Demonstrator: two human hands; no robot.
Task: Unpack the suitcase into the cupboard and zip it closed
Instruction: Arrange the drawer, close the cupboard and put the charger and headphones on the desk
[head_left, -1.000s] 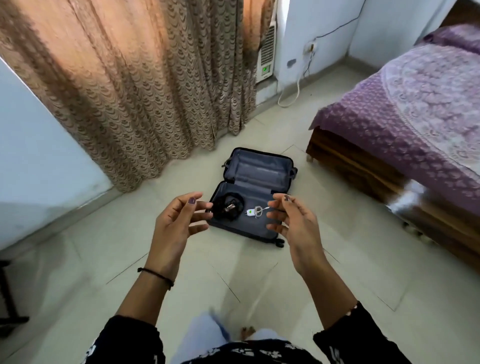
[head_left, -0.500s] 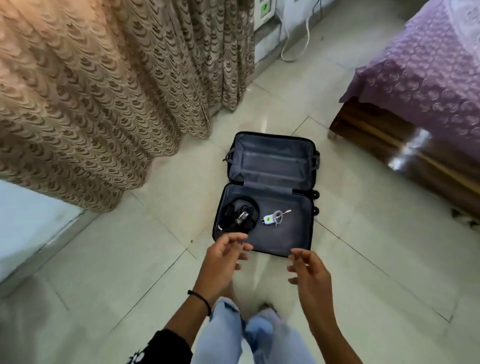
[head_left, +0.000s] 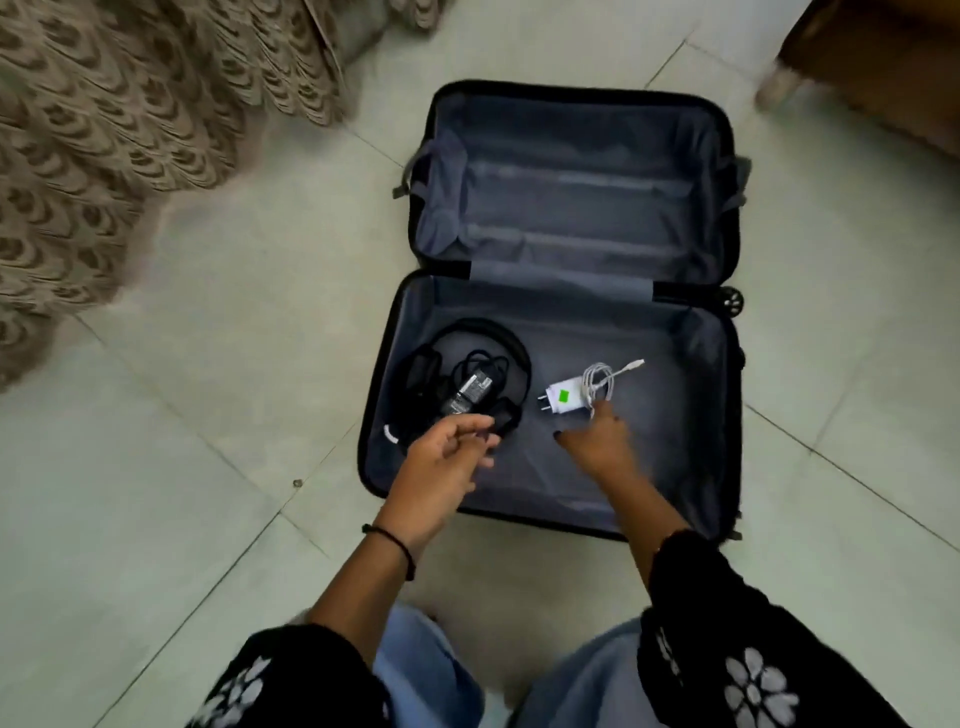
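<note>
Well, left hand: half-curled at headphones, grip unclear
Right hand: fingers out, at charger
Risk: cable uncoils, snags

Black suitcase open flat, black headphones, white charger in near half

Sleeves: black fabric sleeves are showing white embroidered flowers.
Left wrist: a thin black thread band is circling it.
Legs: light blue denim trousers are covering them.
Nails: the right hand is wearing dark polish.
</note>
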